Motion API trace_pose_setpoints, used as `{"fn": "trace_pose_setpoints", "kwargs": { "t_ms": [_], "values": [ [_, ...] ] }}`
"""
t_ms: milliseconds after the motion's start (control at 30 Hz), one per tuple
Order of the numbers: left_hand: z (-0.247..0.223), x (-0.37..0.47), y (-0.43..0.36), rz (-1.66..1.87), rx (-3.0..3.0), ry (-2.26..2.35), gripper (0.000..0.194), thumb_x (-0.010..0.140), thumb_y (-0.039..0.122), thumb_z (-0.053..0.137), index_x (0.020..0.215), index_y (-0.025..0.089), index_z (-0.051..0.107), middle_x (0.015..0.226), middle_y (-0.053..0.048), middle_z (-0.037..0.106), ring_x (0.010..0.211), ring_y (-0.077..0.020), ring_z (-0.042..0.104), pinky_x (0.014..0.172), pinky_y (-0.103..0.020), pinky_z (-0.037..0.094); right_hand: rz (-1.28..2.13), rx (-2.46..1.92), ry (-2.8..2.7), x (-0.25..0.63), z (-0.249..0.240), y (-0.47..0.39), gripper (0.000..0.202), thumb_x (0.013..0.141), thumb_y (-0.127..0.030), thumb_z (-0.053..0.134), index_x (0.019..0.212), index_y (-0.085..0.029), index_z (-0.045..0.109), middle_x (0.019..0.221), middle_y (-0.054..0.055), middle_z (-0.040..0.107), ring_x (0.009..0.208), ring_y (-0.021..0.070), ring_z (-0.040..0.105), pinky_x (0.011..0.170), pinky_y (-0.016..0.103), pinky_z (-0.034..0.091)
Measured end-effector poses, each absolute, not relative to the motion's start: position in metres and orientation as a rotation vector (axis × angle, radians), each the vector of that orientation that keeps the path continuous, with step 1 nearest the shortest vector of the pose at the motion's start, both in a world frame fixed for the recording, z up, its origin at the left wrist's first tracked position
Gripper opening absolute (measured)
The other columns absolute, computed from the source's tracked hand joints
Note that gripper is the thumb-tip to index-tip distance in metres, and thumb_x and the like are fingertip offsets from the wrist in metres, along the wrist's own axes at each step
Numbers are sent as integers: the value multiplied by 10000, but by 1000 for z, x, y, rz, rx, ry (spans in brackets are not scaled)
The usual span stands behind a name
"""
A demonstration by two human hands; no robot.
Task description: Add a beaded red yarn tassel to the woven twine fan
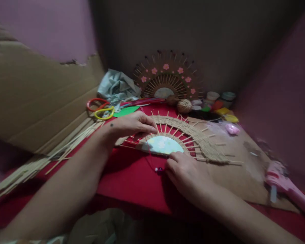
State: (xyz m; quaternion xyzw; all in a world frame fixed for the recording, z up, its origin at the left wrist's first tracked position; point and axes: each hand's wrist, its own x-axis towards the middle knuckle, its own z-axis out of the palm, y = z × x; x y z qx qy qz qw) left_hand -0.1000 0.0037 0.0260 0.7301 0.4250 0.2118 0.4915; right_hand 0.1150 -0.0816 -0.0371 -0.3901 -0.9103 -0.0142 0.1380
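A half-round fan (200, 134) of thin sticks woven with tan twine lies on the red cloth and cardboard. Its centre is a pale half-disc (165, 145) with a light flower pattern. My left hand (136, 124) is over the fan's left side, thumb and fingers pinched on a thin dark red thread (149, 154). The thread runs down to a few small white and purple beads (158, 169). Beside these beads, my right hand (186, 173) is closed at the fan's lower edge. Its fingertips are partly hidden, and what they hold cannot be made out.
Scissors (98, 104), a crumpled grey cloth (118, 86) and green paper (127, 111) lie back left. Behind stands a flowered fan (165, 73), near a twine ball (184, 106) and jars (228, 98). Loose sticks (40, 162) are left; a pink glue gun (282, 179) lies right.
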Motion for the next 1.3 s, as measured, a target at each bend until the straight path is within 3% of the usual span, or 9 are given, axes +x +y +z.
{"fn": "trace_pose_setpoints", "kwargs": {
  "t_ms": [133,367,533,667,800,933,1100,1300],
  "values": [
    [21,-97,5,433,1830,1077,176,797,292,609,786,131,680,486,40,478,374,-70,413,366,-175,307,-189,-1118,-2575,121,-45,-73,199,831,-81,487,715,-151,633,745,84,612,675,211,552,590,336,414],
    [15,-92,1,349,2077,1031,154,810,264,611,807,143,706,532,35,532,483,-74,463,485,-191,341,50,-1040,-2512,131,-31,-68,222,859,-159,446,832,-215,659,888,95,670,763,222,628,627,336,489],
    [4,-78,-1,394,2181,1083,154,815,218,588,851,156,724,724,-11,649,672,-116,540,629,-229,385,59,-1041,-2393,128,5,-52,237,881,-196,434,793,-228,652,750,57,669,619,168,614,548,275,467],
    [-4,-74,3,435,2191,1197,193,820,219,559,880,159,732,746,-32,670,680,-136,553,621,-250,382,204,-1035,-2416,115,37,-33,205,823,-206,477,738,-213,663,694,48,684,592,166,617,526,264,457],
    [-2,-80,6,460,2169,1230,199,799,219,556,844,146,736,667,-30,650,630,-137,541,582,-251,383,383,-1186,-2284,101,49,-7,171,778,-241,513,746,-182,671,711,59,707,642,183,634,589,282,478],
    [0,-84,7,460,2176,1227,231,762,149,523,829,141,744,690,-43,684,636,-143,562,592,-252,413,434,-1314,-2157,86,49,27,208,736,-172,512,822,-144,698,731,59,711,647,167,624,614,270,474],
    [-8,-76,7,410,2250,1222,331,753,111,528,1000,170,740,956,-69,746,859,-170,645,766,-258,478,206,-1358,-2415,51,47,78,268,802,-178,498,934,-120,724,788,66,729,708,159,643,606,235,449],
    [-15,-66,3,307,2376,1312,331,787,169,501,1024,213,727,1002,-73,738,953,-233,665,814,-327,513,23,-1217,-2714,-22,25,127,222,865,-150,523,963,-162,722,962,81,730,935,192,655,807,265,469]
  ]
}}
